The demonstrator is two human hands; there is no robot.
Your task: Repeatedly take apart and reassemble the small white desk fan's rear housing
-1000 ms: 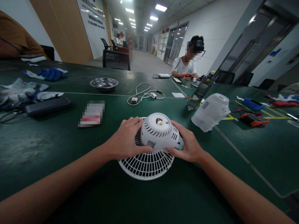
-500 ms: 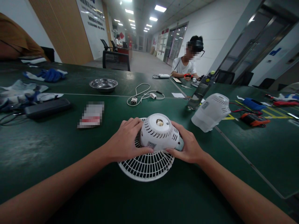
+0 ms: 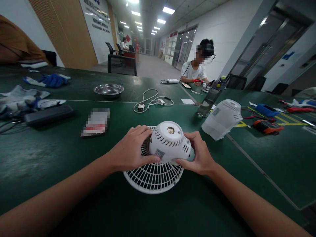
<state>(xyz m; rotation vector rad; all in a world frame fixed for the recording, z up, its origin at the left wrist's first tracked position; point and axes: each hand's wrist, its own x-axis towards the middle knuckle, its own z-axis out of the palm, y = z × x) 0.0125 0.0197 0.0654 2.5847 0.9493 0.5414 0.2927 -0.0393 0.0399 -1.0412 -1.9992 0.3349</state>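
Note:
Between my two hands is a white fan motor housing (image 3: 170, 143), a rounded plastic shell with slots, a label and a hole in its top. It sits over a round white fan grille (image 3: 154, 179) lying on the green table. My left hand (image 3: 134, 149) is closed round the housing's left side, thumb along the front lower edge. On the opposite side my right hand (image 3: 197, 154) grips the housing, thumb at the front and fingers behind. Whether housing and grille are joined cannot be made out, as the hands and housing hide that part.
Beyond the hands lie a white cable (image 3: 150, 103) and a steel bowl (image 3: 108, 90). A phone-like object (image 3: 96, 122) is at left. To the right stand a translucent white container (image 3: 222, 118), a bottle (image 3: 211, 97) and an orange multimeter (image 3: 268, 126). A person (image 3: 195, 67) works across the table (image 3: 74, 191).
The housing has turned and shifted slightly to the right in my hands. A pale grey-green piece that showed at its right end no longer shows. The grille stays nearly in place.

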